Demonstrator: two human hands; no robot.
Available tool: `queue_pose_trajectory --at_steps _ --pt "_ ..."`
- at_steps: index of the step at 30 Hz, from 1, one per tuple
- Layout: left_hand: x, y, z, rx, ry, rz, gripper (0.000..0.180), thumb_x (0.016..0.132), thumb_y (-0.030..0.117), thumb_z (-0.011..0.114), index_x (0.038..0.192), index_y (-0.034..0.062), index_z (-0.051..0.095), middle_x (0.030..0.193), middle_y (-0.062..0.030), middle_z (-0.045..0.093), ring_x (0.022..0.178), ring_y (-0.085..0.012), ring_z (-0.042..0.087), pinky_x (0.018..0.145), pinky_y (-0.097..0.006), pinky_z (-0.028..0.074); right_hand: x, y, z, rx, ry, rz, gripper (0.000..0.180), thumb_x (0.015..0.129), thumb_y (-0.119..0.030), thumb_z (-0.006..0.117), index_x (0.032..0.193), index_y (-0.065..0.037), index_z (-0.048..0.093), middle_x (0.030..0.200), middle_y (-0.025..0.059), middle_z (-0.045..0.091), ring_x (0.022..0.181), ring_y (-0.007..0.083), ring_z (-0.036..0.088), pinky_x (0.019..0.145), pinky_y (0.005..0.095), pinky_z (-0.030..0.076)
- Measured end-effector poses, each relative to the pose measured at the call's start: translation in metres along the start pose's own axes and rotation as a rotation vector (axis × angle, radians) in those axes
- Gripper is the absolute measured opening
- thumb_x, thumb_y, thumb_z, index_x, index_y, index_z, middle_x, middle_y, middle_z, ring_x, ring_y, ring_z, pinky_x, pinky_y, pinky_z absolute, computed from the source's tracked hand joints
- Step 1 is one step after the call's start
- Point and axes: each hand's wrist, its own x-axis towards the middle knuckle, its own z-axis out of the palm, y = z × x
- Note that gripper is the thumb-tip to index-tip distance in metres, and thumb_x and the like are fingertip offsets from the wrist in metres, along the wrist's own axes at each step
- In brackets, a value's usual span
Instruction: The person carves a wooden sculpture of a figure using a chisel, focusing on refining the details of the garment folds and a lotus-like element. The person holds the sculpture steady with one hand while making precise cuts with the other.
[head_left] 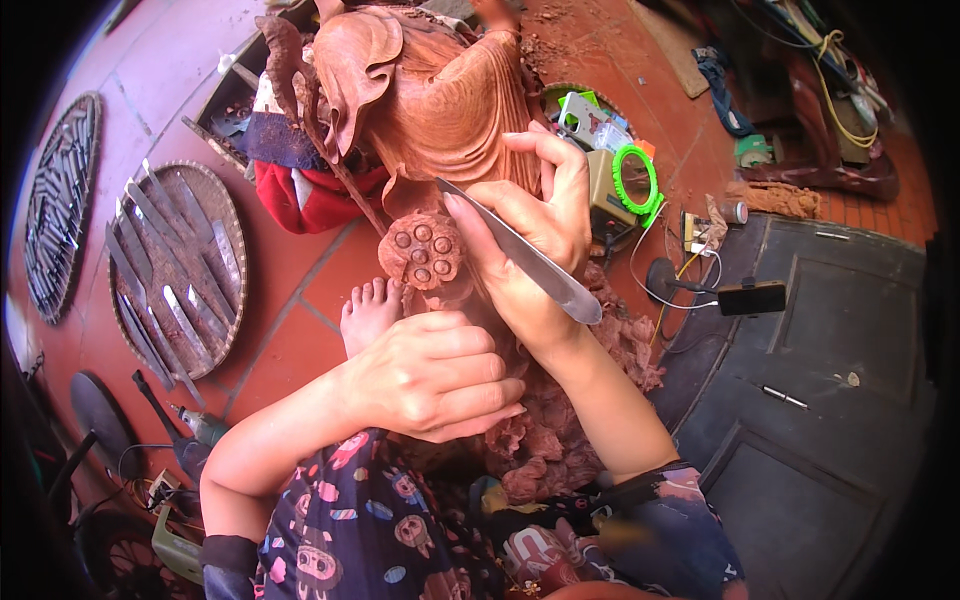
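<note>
Lotus-pod carving [421, 250], reddish wood w/ round bumps on its face, sits mid-view just past the L fist and right by the R thumb; can't tell if thumb and wood touch. Closest stuff is the person's dark cartoon-print clothing [350, 520], w/ a big heap of curly wood shavings [540, 450] next to the lap. Left hand [435, 378] is clenched, knuckles up, below the pod; can't tell what, if anything, is inside the fist. Right hand [558, 222] has a flat metal blade [545, 270] pinched btwn thumb and fingers, tip angled up-left past the pod, rounded end back over the wrist. Bare foot [372, 312] on the floor just L of the pod. Cordless-type drill [205, 425] down on the L side. A bit further out there's a large wooden statue [430, 110] w/ carved robe folds, red cloth [300, 190] bunched beside it. L of that, a round woven tray [172, 265] w/ long blades, then a 2nd tray [100, 120] packed w/ tools. Over on the R: bright green ring [635, 180] by a boxy device, a phone [752, 298] on a stand, dark panelled doors [850, 300], and a yellow cord [830, 100] in the far bg, red tile floor [680, 110] btwn.
</note>
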Motion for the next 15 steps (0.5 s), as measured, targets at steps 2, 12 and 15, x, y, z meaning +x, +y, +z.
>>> queue_pose_trajectory --at_steps 2,12,15 --pt "-0.001 0.0 -0.002 0.0 -0.008 0.003 0.021 0.08 0.018 0.082 0.095 0.0072 0.073 0.082 -0.0018 0.061 0.076 -0.0183 0.06 0.065 -0.032 0.047 -0.002 0.003 -0.001 0.091 -0.004 0.035 0.008 0.083 -0.002 0.079 0.088 0.0 0.074 0.124 0.0187 0.057 0.128 0.0378 0.057 0.107 0.0483 0.049" --pt "-0.003 -0.002 -0.001 0.003 -0.019 0.013 0.021 0.078 0.018 0.083 0.095 0.0084 0.075 0.084 -0.0011 0.063 0.076 -0.0172 0.061 0.064 -0.031 0.046 -0.005 0.001 -0.005 0.104 0.003 0.055 0.009 0.084 0.0 0.08 0.09 0.004 0.073 0.123 0.0204 0.059 0.123 0.0353 0.061 0.11 0.0464 0.049" --pt "-0.004 -0.003 -0.003 0.024 -0.033 0.02 0.022 0.078 0.018 0.084 0.097 0.0095 0.078 0.084 0.0002 0.067 0.072 -0.0149 0.061 0.061 -0.029 0.042 -0.001 0.006 -0.015 0.164 -0.011 0.086 0.007 0.085 0.0 0.078 0.09 0.004 0.074 0.112 0.0203 0.067 0.117 0.0325 0.066 0.104 0.0431 0.052"
